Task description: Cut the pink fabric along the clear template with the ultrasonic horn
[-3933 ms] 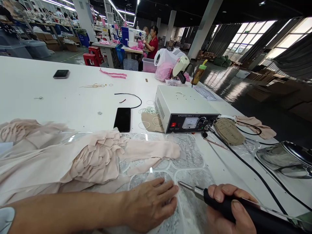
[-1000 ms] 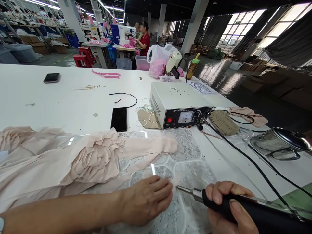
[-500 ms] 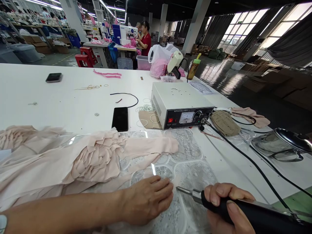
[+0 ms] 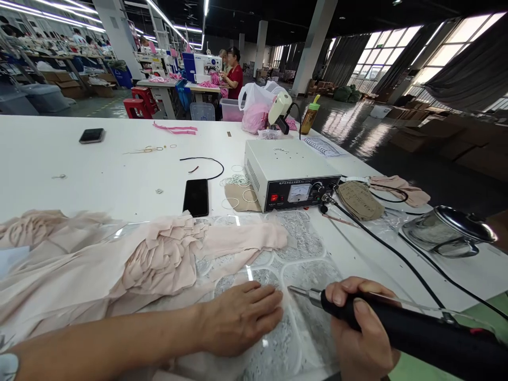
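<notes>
My left hand (image 4: 246, 317) lies palm down on the clear plastic sheet (image 4: 307, 312), its fingers slightly bent and side by side. The thumb and whatever is under the palm are hidden. In my right hand (image 4: 367, 323) is a black ultrasonic hand tool (image 4: 408, 330) with a pointed metal tip. That tip points left, just short of my left fingertips. Pale pink ruffled fabric (image 4: 161, 259) spreads over the sheet, beyond and left of my left hand, and my forearm crosses over part of it.
A cable joins the tool's side of the table to a white control box (image 4: 293, 161) with a dial. Around it are a phone (image 4: 196, 197), card pieces (image 4: 361, 201), rubber rings and a lidded glass pot (image 4: 446, 233). Farther off, a person (image 4: 235, 74) sits by a sewing machine.
The camera view has shifted slightly. My right hand with the tool has moved a little up and left, and its tip sits slightly higher. My left hand stays almost in place.
</notes>
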